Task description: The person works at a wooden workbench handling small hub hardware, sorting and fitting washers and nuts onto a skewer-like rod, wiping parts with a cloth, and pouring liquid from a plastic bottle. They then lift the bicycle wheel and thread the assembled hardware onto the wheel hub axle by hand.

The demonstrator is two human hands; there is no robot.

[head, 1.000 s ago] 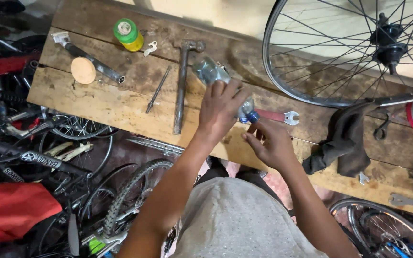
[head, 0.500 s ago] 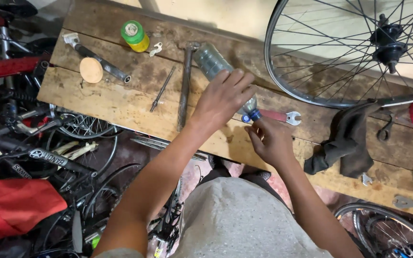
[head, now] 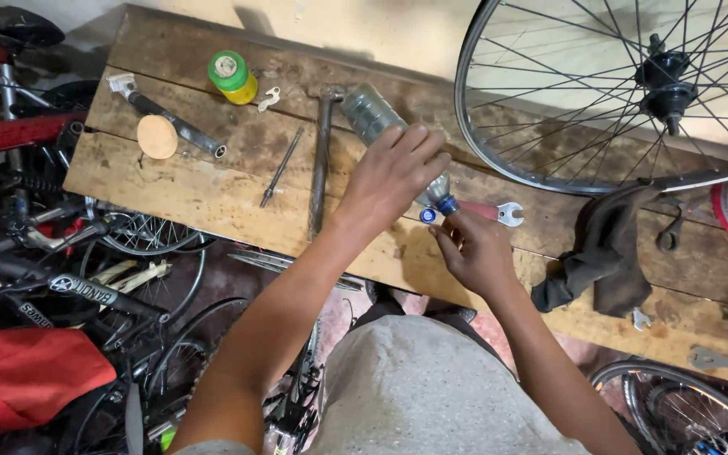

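From the head view, the left hand [head: 398, 175] was clamped over a clear plastic bottle [head: 381, 122] lying tilted on the wooden table [head: 187, 190], neck toward the person. The right hand [head: 473, 248] pinched the blue cap [head: 428, 216] just off the bottle's mouth. A hammer [head: 320, 160] lay just left; a red-handled spanner [head: 499, 212] sat behind the fingers.

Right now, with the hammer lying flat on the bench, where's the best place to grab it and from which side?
Grip the long dark metal hammer around mid-handle, coming from above on its left side. It lies flat on the worn wooden bench, head at the far end, handle pointing toward the person. The left hand and clear plastic bottle crowd its right; the thin metal rod on its left leaves some room.
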